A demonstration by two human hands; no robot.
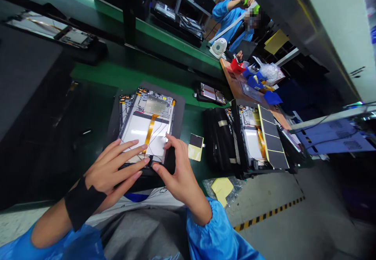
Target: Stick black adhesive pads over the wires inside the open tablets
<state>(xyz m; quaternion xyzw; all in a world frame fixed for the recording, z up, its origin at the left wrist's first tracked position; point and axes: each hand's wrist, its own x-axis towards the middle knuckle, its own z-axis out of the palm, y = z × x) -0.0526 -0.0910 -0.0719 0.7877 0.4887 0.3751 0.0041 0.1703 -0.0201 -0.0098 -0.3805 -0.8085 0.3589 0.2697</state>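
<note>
Lettering: no wording, brand or number legible. Pale overhead panel (331, 24), upper right: one short row of dark marks (357, 71), slanted, too blurred to read. Floor (266, 193): one strip of yellow-and-black hazard tape (270, 213), diagonal stripes, no lettering legible. Wooden bench (242, 90), far side: one dark printed patch (232, 74), content too small to tell. Open tablet (136, 128) under the hands: one small yellow sticker (164, 98) on its circuit board (143, 102), any print on it too small to read.
</note>
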